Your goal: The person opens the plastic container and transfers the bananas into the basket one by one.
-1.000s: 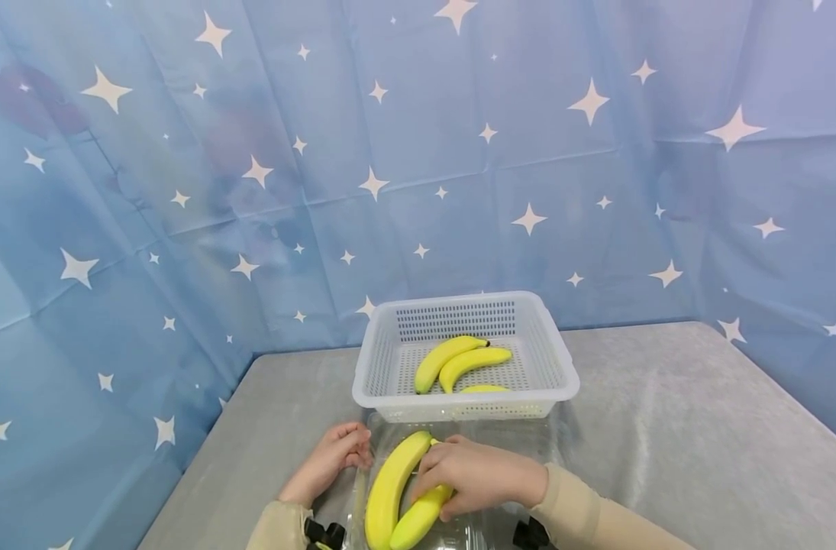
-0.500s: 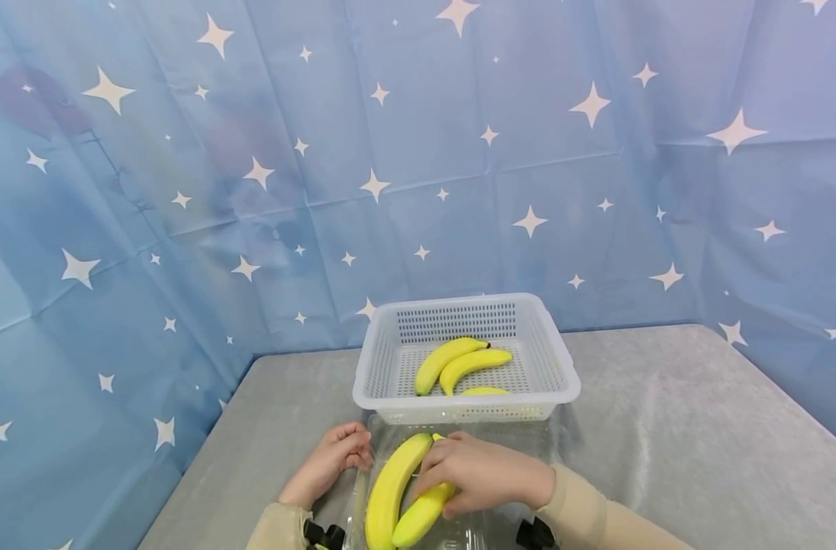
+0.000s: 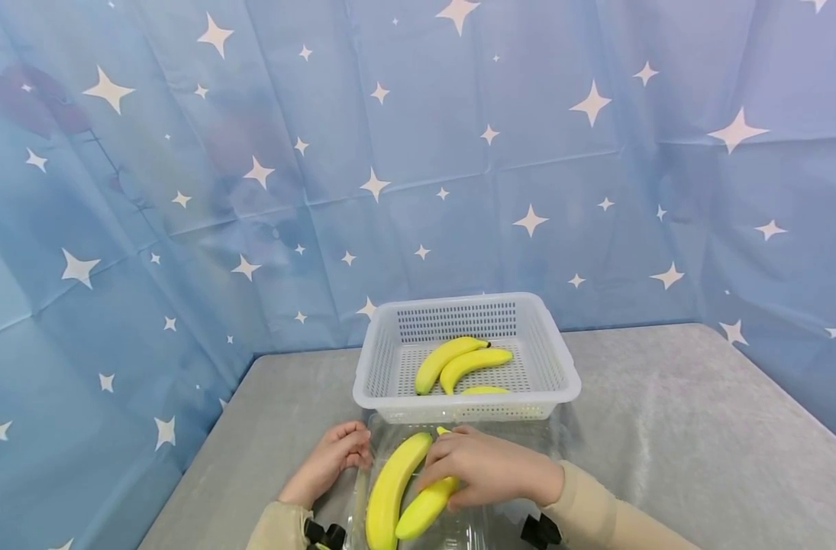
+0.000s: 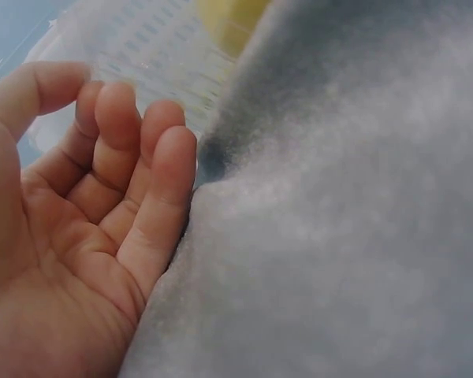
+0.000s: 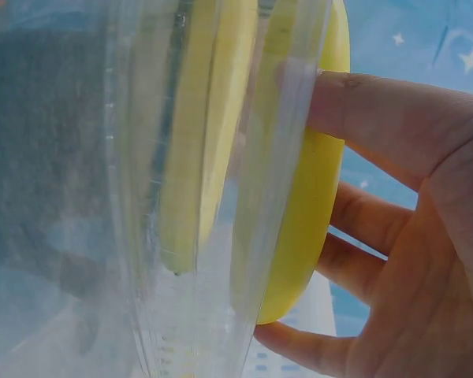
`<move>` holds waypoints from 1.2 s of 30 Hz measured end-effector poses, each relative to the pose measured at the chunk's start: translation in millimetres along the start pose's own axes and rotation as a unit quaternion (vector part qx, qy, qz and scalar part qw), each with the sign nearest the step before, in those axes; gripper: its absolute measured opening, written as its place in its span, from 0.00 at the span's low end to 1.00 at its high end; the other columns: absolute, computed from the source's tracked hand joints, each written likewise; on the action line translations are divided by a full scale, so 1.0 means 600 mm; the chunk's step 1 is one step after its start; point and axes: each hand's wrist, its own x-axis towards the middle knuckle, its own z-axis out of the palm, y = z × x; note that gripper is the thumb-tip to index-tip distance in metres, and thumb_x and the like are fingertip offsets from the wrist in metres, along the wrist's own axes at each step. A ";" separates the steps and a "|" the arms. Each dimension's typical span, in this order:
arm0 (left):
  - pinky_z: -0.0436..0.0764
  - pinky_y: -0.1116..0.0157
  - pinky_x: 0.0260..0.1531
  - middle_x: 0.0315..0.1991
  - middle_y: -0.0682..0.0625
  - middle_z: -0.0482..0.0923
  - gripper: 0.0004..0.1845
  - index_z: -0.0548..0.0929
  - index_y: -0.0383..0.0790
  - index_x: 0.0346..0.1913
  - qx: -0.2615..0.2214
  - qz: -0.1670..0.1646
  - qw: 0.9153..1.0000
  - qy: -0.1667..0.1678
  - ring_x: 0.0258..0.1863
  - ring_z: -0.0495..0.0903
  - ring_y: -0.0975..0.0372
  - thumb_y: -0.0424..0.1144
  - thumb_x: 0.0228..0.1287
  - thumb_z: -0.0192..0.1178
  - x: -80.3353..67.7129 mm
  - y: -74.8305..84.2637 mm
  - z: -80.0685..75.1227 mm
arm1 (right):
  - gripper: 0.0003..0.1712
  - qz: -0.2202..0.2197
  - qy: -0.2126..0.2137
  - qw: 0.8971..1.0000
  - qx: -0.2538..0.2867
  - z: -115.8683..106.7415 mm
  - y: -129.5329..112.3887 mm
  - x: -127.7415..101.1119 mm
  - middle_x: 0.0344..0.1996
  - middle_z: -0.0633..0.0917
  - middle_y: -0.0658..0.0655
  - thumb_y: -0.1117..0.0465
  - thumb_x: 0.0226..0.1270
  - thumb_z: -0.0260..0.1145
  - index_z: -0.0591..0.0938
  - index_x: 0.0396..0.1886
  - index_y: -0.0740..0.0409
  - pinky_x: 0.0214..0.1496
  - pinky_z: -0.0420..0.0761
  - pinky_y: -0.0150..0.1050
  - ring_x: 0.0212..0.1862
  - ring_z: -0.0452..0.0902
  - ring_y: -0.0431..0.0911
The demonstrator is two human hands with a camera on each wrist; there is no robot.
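Observation:
My right hand [image 3: 482, 466] grips a yellow banana [image 3: 427, 508] from above, over the clear plastic box [image 3: 469, 531]. In the right wrist view, thumb and fingers span this banana [image 5: 307, 228], partly seen through the clear wall. Just left of it, a second banana [image 3: 393, 489] lies in the box. My left hand [image 3: 331, 462] is at the box's far left corner, thumb and curled fingers at its rim. Its palm and bent fingers show in the left wrist view, where the hand [image 4: 87, 220] lies beside the grey cloth; the exact contact is hard to see.
Behind the box stands a white perforated basket [image 3: 569, 374] holding three visible bananas [image 3: 448, 363]. A grey cloth covers the table [image 3: 665, 428]. A blue star-patterned curtain [image 3: 418, 191] hangs along the back and sides.
My right hand has shifted slightly right with its banana, widening the gap to the other banana a little. The left hand has stayed at the box corner.

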 end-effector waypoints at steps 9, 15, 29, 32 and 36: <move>0.82 0.65 0.31 0.24 0.51 0.75 0.08 0.73 0.41 0.30 -0.012 0.019 1.000 -0.011 0.25 0.79 0.63 0.34 0.68 0.47 0.003 -0.003 -0.001 | 0.27 0.001 0.001 1.000 0.006 -0.003 0.001 -0.001 0.47 0.79 0.36 0.57 0.55 0.75 0.81 0.56 0.37 0.53 0.72 0.42 0.49 0.72 0.33; 0.82 0.64 0.31 0.24 0.51 0.74 0.08 0.73 0.41 0.30 -0.010 0.015 1.000 -0.010 0.25 0.79 0.63 0.34 0.67 0.46 0.003 -0.004 -0.001 | 0.27 0.006 -0.004 1.000 0.007 -0.004 0.001 -0.001 0.47 0.79 0.36 0.57 0.55 0.75 0.81 0.56 0.37 0.53 0.72 0.43 0.50 0.72 0.33; 0.82 0.66 0.31 0.24 0.52 0.75 0.10 0.74 0.41 0.30 -0.014 0.021 0.999 -0.026 0.25 0.79 0.64 0.35 0.72 0.48 -0.001 0.001 -0.003 | 0.28 0.003 0.001 1.000 -0.003 -0.001 0.002 0.000 0.46 0.79 0.36 0.58 0.54 0.75 0.81 0.56 0.37 0.56 0.72 0.47 0.50 0.72 0.33; 0.82 0.66 0.30 0.23 0.52 0.76 0.10 0.75 0.42 0.30 -0.012 0.016 1.000 -0.023 0.25 0.80 0.64 0.36 0.72 0.50 -0.001 0.003 -0.002 | 0.28 0.002 0.003 1.000 -0.005 -0.001 0.002 0.000 0.46 0.79 0.37 0.58 0.54 0.75 0.82 0.56 0.37 0.55 0.72 0.46 0.49 0.72 0.33; 0.82 0.66 0.30 0.23 0.52 0.75 0.10 0.75 0.41 0.30 -0.009 0.014 1.000 -0.018 0.24 0.80 0.64 0.37 0.72 0.51 -0.002 0.003 -0.001 | 0.28 0.002 0.004 1.000 -0.007 -0.001 0.002 -0.001 0.46 0.79 0.37 0.58 0.54 0.75 0.82 0.56 0.37 0.54 0.72 0.45 0.49 0.72 0.33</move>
